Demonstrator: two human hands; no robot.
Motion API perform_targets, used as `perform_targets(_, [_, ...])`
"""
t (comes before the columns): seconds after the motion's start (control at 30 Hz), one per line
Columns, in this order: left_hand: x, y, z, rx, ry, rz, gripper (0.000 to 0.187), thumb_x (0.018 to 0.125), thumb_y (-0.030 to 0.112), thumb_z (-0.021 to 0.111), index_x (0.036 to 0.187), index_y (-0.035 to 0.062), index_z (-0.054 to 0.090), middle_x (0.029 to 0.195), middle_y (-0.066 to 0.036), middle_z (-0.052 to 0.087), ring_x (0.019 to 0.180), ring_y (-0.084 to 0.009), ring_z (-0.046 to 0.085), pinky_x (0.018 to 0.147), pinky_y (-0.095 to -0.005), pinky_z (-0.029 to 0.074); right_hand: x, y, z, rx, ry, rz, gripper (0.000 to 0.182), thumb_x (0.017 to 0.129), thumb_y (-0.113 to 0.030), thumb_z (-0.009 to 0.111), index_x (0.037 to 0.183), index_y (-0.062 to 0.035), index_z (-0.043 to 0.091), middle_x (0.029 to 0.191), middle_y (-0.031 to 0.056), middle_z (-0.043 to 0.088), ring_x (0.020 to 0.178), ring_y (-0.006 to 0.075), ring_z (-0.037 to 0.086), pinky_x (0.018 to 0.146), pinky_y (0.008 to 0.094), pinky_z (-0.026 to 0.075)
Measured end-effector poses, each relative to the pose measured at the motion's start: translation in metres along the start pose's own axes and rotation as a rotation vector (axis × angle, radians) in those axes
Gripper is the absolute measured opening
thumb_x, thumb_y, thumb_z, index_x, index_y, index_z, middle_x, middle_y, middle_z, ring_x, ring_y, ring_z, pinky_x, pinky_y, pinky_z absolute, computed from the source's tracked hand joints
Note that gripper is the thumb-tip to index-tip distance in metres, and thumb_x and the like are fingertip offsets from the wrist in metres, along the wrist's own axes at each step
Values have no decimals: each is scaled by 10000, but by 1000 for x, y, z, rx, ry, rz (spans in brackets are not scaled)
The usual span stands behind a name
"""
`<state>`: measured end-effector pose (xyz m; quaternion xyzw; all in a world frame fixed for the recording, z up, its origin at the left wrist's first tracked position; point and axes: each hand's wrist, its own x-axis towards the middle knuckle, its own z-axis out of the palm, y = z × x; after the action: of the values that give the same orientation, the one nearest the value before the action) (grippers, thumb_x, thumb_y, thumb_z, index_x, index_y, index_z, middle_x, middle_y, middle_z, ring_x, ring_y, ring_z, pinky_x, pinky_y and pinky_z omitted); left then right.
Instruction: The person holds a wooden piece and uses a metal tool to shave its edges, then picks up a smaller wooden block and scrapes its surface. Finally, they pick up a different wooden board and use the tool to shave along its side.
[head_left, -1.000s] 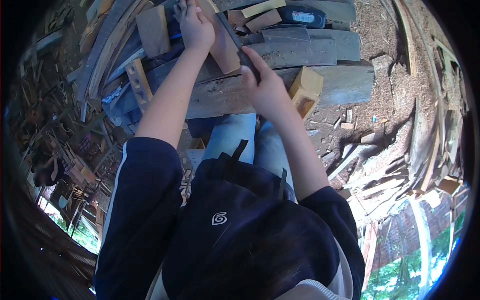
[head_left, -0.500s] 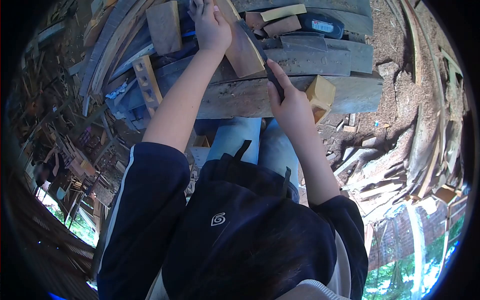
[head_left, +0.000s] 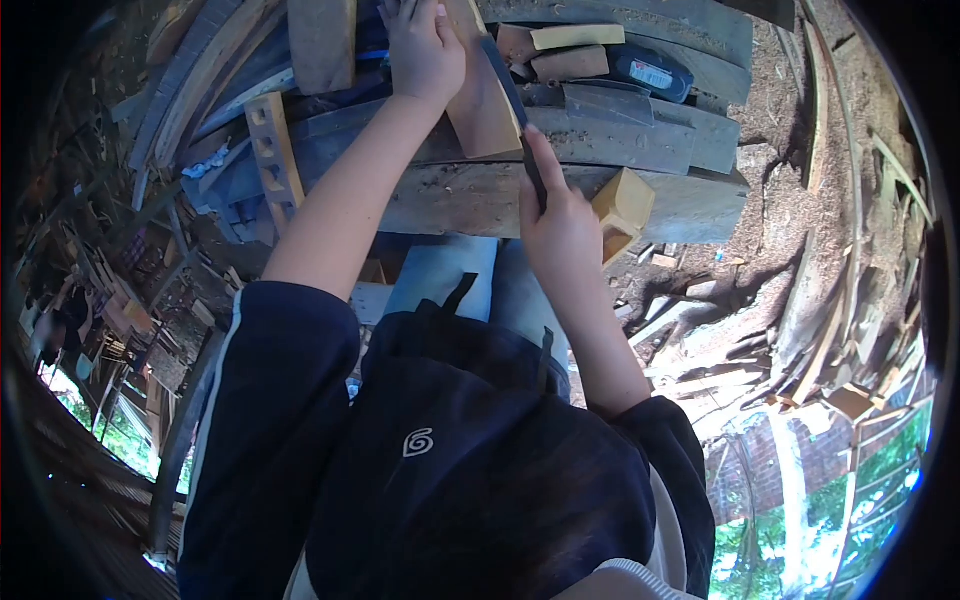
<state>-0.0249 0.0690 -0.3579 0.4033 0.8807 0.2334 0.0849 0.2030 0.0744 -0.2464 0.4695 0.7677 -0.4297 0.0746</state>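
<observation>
On the counter (head_left: 690, 207), a board (head_left: 484, 122) is resting between a holed block (head_left: 271, 150) to the left and a box-shaped block (head_left: 628, 202) at the near edge. Small wood pieces (head_left: 572, 64) are lying farther back, right of the board, beside a labelled item (head_left: 655, 74).

Left hand (head_left: 427, 55) farther forward, right hand (head_left: 565, 225) curled, index finger (head_left: 543, 155) extended.
</observation>
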Motion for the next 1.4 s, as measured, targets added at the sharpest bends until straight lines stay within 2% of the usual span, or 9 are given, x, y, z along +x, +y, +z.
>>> perform_targets(0.1, [-2, 11, -8, -166, -17, -48, 533, 1060, 67, 339, 1589, 47, 276, 1644, -207, 254, 1522, -427, 197, 1249, -468, 171, 59, -23, -13, -51, -54, -63, 510, 1018, -288, 540, 1514, -302, 421, 883, 276, 702, 830, 445, 706, 685, 508, 582])
perform_targets(0.2, [1, 8, -10, -96, 19, -18, 508, 1072, 93, 333, 1573, 16, 300, 1627, -226, 284, 1523, -425, 198, 1244, -478, 176, 92, -51, -11, 86, -13, -125, 481, 1018, -294, 535, 1493, -279, 458, 899, 254, 711, 882, 460, 695, 769, 495, 578])
perform_targets(0.3, [2, 3, -6, -129, 56, 23, 504, 1074, 99, 340, 1568, 6, 308, 1621, -235, 293, 1523, -427, 197, 1242, -487, 179, 68, -37, -7, 324, -36, -90, 469, 1018, -260, 549, 1482, -239, 485, 976, 250, 719, 942, 465, 692, 856, 470, 565])
perform_targets(0.37, [3, 4, -5, -147, 19, -10, 531, 1070, 89, 347, 1590, 29, 259, 1635, -219, 261, 1523, -434, 182, 1243, -498, 180, 36, -21, -11, 426, -42, -62, 471, 1021, -198, 555, 1487, -199, 488, 1123, 269, 701, 1073, 442, 677, 926, 444, 541])
perform_targets(0.57, [2, 0, 0, -53, 20, 48, 628, 1029, 21, 403, 1616, 72, 186, 1657, -194, 202, 1535, -420, 146, 1249, -503, 174, -7, 15, -14, 412, -65, -65, 485, 1034, -160, 550, 1511, -170, 462, 1302, 274, 637, 1274, 389, 588, 1023, 424, 487])
perform_targets(0.77, [-16, 13, -8, -23, -97, -27, 661, 1002, -6, 432, 1613, 65, 191, 1662, -181, 196, 1537, -407, 153, 1252, -479, 176, -29, 20, -13, 410, -98, -32, 488, 1035, -163, 552, 1514, -180, 460, 1286, 278, 643, 1261, 393, 598, 1022, 433, 490])
perform_targets(1.2, [-35, 22, -15, -24, -120, 9, 632, 1004, 0, 452, 1599, 51, 245, 1650, -178, 240, 1528, -402, 190, 1249, -480, 196, -52, 19, -8, 367, -82, 21, 497, 1029, -185, 553, 1516, -212, 455, 1304, 235, 645, 1164, 408, 650, 948, 439, 531])
perform_targets(1.27, [-34, 21, -14, 33, -110, 30, 586, 1031, 42, 432, 1591, 39, 260, 1645, -179, 253, 1528, -400, 192, 1249, -484, 198, -52, 16, -10, 405, -140, 111, 500, 1029, -185, 550, 1518, -214, 452, 1303, 227, 648, 1151, 410, 655, 936, 441, 535])
perform_targets(1.4, [-34, 20, -12, 59, -150, 16, 548, 1056, 97, 404, 1584, 29, 272, 1635, -180, 276, 1529, -393, 192, 1254, -487, 183, -54, 17, -9, 408, -147, 122, 501, 1027, -182, 552, 1517, -214, 453, 1296, 226, 652, 1153, 408, 654, 933, 439, 537])
